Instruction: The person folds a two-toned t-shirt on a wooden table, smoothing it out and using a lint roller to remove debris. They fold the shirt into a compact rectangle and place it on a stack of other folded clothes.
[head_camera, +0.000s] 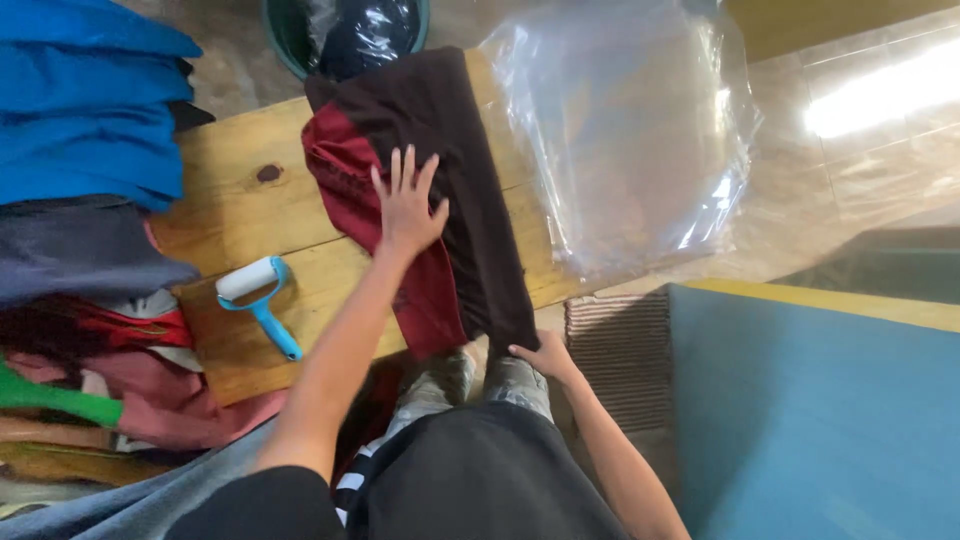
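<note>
A dark red and dark brown garment (470, 170) lies folded lengthwise across a wooden table (235, 215). My left hand (408, 205) rests flat on it with fingers spread, pressing the red part near the middle. My right hand (545, 355) pinches the near end of the brown part, which hangs over the table's front edge. A clear plastic bag (630, 130) lies right beside the garment on its right side.
A blue-handled lint roller (256, 295) lies on the table at left. Stacked blue, grey and red clothes (85, 130) fill the left side. A green bin (345, 30) with dark items stands beyond the table. A blue mat (810, 410) covers the floor at right.
</note>
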